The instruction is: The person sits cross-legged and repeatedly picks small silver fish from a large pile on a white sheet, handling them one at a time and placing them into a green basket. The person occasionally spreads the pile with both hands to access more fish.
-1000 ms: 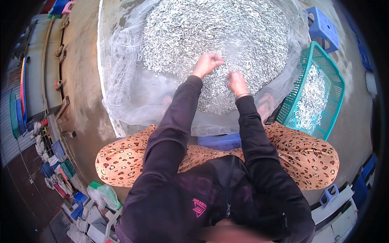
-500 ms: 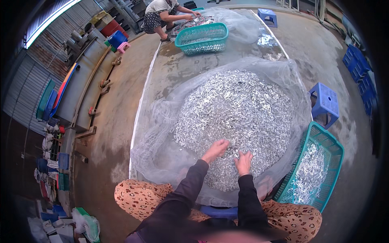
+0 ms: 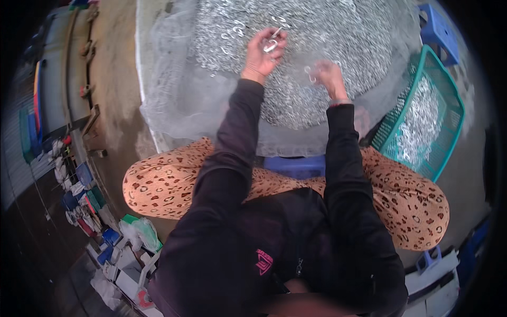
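A wide pile of small silver S-shaped metal hooks (image 3: 338, 31) lies on whitish netting (image 3: 174, 100) in front of me. My left hand (image 3: 262, 54) is above the near left part of the pile, fingers curled round at least one shiny hook (image 3: 271, 46). To its right, my right hand (image 3: 328, 77) is smeared by motion. Another hook (image 3: 310, 73) shows at its fingertips, apparently pinched there. A green plastic basket (image 3: 448, 84) on my right, beside the netting, has more loose hooks (image 3: 420, 124) in it.
A blue plastic stool (image 3: 441, 33) stands beyond the basket. Another blue plastic thing (image 3: 296, 166) sits between my knees, under the netting's near edge. Far left runs a long metal tank (image 3: 55, 68). Bags and boxes (image 3: 129, 259) are heaped at lower left.
The view has tipped down toward my lap, so the co-worker and far basket are out of sight. Both hands have come up off the pile, with hooks now visible at their fingers.
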Demonstrator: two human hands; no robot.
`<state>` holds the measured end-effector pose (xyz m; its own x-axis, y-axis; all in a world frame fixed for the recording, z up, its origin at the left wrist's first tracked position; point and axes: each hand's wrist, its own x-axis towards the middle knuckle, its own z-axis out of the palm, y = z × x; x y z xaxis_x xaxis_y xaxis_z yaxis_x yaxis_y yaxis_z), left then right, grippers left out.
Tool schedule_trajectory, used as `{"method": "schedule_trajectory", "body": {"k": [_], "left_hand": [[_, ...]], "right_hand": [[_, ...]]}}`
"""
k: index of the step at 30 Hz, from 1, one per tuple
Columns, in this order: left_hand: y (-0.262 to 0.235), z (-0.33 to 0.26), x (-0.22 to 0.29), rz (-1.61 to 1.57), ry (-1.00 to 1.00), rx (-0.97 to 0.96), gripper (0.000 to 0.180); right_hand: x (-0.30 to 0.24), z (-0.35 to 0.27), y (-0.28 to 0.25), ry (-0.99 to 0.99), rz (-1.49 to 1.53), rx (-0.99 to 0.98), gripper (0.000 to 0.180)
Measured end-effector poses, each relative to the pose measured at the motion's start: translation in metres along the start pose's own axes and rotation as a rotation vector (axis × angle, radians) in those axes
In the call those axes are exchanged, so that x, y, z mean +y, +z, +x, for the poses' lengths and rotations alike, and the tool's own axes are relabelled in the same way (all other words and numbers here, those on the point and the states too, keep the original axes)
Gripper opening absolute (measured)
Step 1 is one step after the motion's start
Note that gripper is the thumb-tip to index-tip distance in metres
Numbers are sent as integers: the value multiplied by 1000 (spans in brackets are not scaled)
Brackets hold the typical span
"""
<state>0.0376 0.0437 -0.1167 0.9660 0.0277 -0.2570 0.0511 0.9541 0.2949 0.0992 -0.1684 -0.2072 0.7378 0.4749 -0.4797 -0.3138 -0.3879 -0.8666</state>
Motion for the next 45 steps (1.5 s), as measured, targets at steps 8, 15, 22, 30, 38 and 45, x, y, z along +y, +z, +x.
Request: {"method": "schedule_trajectory", "body": {"k": [8,15,22,30,38,45], "left_hand": [[1,0,-12,348,-101,140,18],[-30,24,-62,1433,-265,226,26],[-48,45,-109,2265,-45,219,26],[21,6,-27,653,-223,85,16],[26,14,3,49,86,-112,13],[-13,63,-23,1473,-84,349,28]], "right_hand": [[-49,-37,-28,147,892,-88,25],[-36,-40,-70,-89,1169,66,20],[-33,-51,-111,-151,964,325,20],[-20,-7,-83,-22,201,327,31],[-7,4,-36,41,-454,470,26],[5,-3,-33,21,-687,419,36]]}}
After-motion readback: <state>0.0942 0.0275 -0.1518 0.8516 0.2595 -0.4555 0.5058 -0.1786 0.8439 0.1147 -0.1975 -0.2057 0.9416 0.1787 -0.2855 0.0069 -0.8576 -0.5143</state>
